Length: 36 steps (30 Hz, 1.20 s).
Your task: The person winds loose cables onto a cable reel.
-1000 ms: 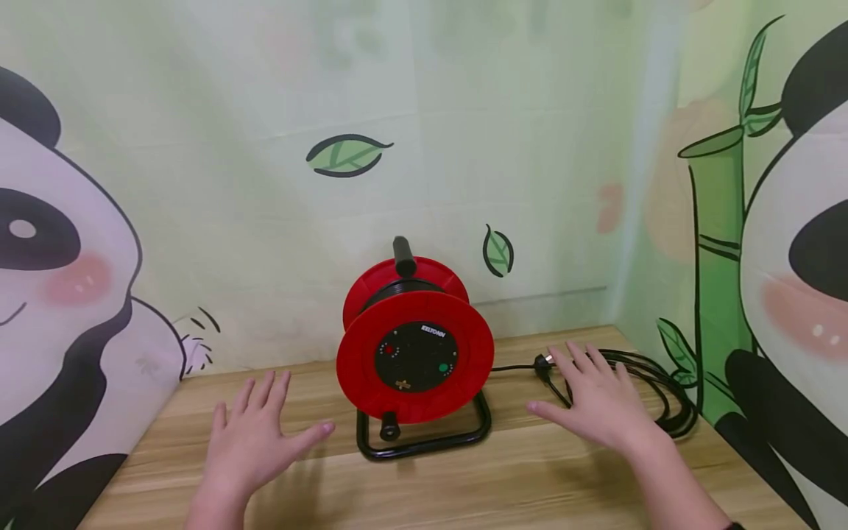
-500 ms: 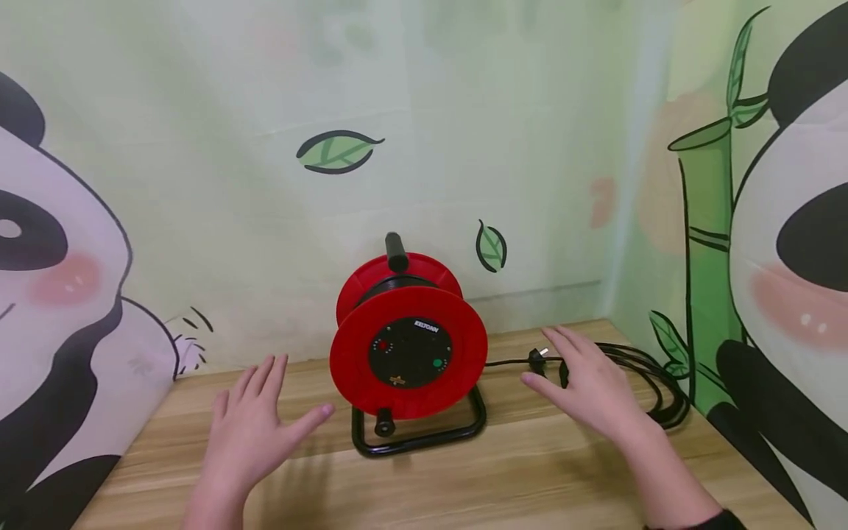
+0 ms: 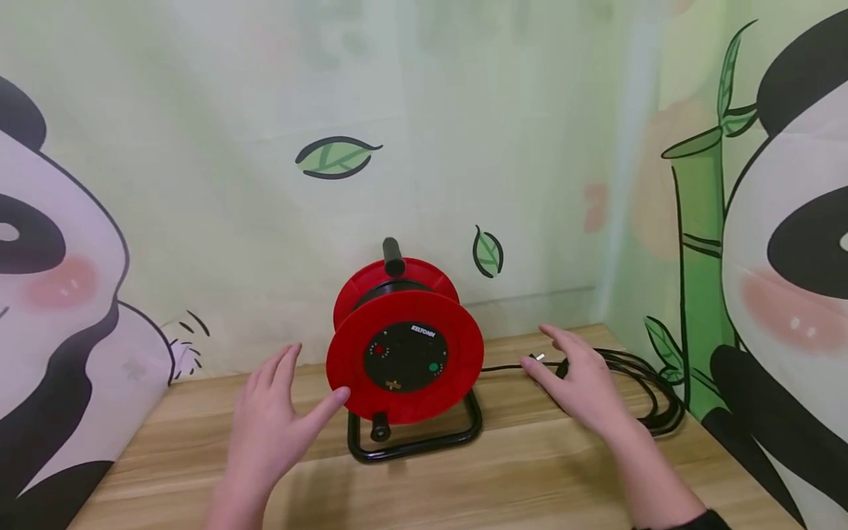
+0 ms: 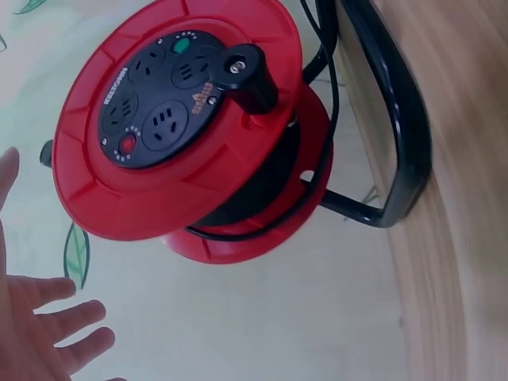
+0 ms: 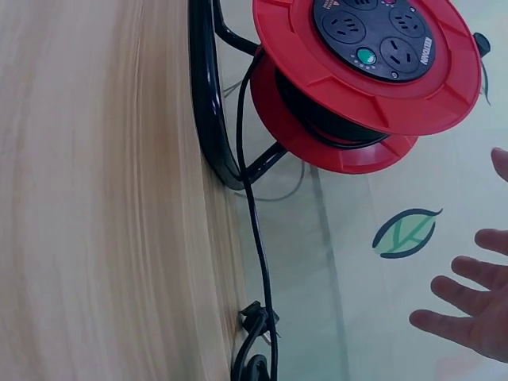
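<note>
Where both hands [image 3: 265, 430] hover, red cable reel [image 3: 404, 353] between, black cord [image 3: 636, 383] coiled right

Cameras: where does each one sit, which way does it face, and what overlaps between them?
Head: worn on the head, looks forward and down at the cable reel on the wooden table; left hand and right hand show.
Left wrist: low at the reel's left, rolled sideways, faces its socket panel; left fingertips show.
Right wrist: low at the reel's right, rolled sideways, faces reel, black cable and plug; right fingertips show.
Shared: all three see the reel, its black frame and the table.
</note>
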Each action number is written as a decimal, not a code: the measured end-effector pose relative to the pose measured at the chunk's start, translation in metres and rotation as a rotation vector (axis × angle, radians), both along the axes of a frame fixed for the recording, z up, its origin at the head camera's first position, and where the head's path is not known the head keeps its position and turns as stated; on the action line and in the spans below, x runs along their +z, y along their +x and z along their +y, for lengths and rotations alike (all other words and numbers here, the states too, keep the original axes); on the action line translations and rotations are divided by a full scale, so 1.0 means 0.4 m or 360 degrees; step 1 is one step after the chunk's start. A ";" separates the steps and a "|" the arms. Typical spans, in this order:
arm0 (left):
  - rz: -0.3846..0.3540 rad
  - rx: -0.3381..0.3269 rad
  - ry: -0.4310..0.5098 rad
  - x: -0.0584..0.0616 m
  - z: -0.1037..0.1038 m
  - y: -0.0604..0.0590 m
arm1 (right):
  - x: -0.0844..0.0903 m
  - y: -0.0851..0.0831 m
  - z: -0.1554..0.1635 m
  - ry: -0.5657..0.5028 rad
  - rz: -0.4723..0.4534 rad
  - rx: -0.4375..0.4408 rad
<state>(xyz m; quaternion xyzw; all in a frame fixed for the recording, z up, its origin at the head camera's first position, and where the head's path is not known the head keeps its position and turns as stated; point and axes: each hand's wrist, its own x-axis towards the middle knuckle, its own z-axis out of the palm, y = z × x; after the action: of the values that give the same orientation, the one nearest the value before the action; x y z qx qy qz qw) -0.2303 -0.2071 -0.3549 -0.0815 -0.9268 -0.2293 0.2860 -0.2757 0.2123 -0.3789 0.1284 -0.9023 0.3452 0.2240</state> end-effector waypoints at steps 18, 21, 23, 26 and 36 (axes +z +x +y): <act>0.0285 -0.0092 0.0019 0.135 0.110 -0.028 | -0.015 -0.028 -0.018 -0.0342 -0.0208 0.0120; 0.0304 -0.0104 0.0004 0.164 0.129 -0.035 | -0.011 -0.026 -0.022 -0.0373 -0.0230 0.0136; 0.0319 -0.0114 -0.0008 0.183 0.142 -0.040 | -0.008 -0.026 -0.023 -0.0388 -0.0241 0.0142; 0.0331 -0.0119 -0.0045 0.209 0.160 -0.049 | -0.007 -0.027 -0.025 -0.0404 -0.0255 0.0142; 0.0254 -0.0073 -0.0174 0.269 0.226 -0.095 | -0.009 -0.036 -0.033 -0.0466 -0.0302 0.0166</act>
<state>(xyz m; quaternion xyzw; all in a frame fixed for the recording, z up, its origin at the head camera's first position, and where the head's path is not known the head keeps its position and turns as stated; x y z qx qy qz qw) -0.2684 -0.1166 -0.2474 -0.1364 -0.9101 -0.1776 0.3488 -0.2900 0.1991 -0.3826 0.1078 -0.8516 0.4946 0.1358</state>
